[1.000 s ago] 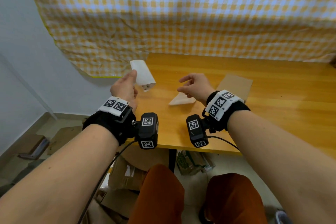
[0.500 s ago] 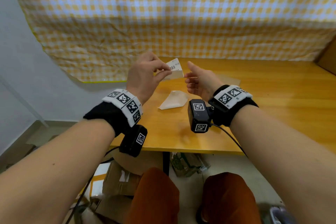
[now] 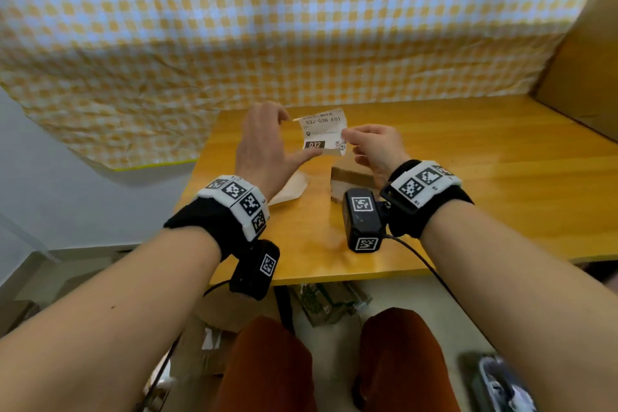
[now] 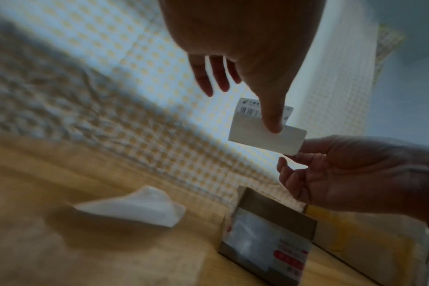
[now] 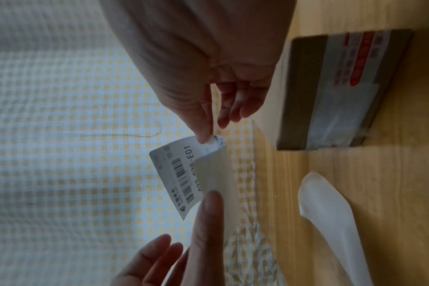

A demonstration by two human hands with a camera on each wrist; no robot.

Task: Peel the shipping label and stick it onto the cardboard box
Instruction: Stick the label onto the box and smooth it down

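I hold the white shipping label [image 3: 322, 130] in the air above the table, its print "032-038-E01" facing me. My left hand [image 3: 299, 135] grips it between the thumb under its lower edge and a finger at its top left corner. Thumb and finger of my right hand [image 3: 349, 142] pinch its lower right corner [image 5: 214, 141]. The label [image 5: 181, 174] curls, so its blank side [image 4: 265, 135] shows. Below my right hand, partly hidden, the small taped cardboard box [image 3: 347, 177] [image 4: 267, 238] [image 5: 343, 87] lies on the wooden table [image 3: 468, 177].
A curled white paper sheet [image 3: 289, 191] [image 4: 135, 209] [image 5: 331, 222] lies on the table left of the box. A yellow checked cloth [image 3: 301, 27] hangs behind. A big cardboard box [image 3: 585, 60] stands at the far right. Cartons [image 3: 214, 321] sit under the table.
My left hand has brought the label up and to the right and turned its print toward me. My right hand, open before, now pinches its lower right corner.
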